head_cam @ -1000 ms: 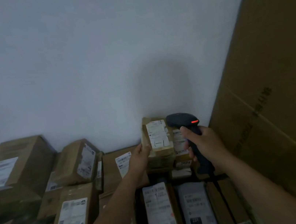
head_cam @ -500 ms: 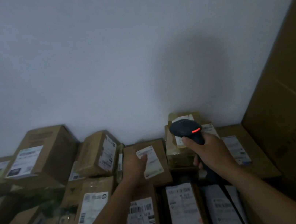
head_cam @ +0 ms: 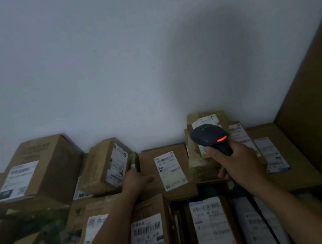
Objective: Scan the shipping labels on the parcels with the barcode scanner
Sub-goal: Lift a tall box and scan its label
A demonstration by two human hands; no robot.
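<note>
Supporting surface hidden, labelled cardboard parcels (head_cam: 58,170) packed side by side

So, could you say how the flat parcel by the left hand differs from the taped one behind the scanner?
The flat parcel lies low, its label fully visible; the taped parcel stands taller, glossy with tape, its label partly hidden by the scanner. Both are brown cardboard with white labels.

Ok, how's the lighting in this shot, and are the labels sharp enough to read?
Head view: dim, bluish light; a soft shadow on the white wall above the black barcode scanner, its red light glowing; on the white shipping label of the flat brown cardboard parcel the barcode shows, small print blurs.
</note>
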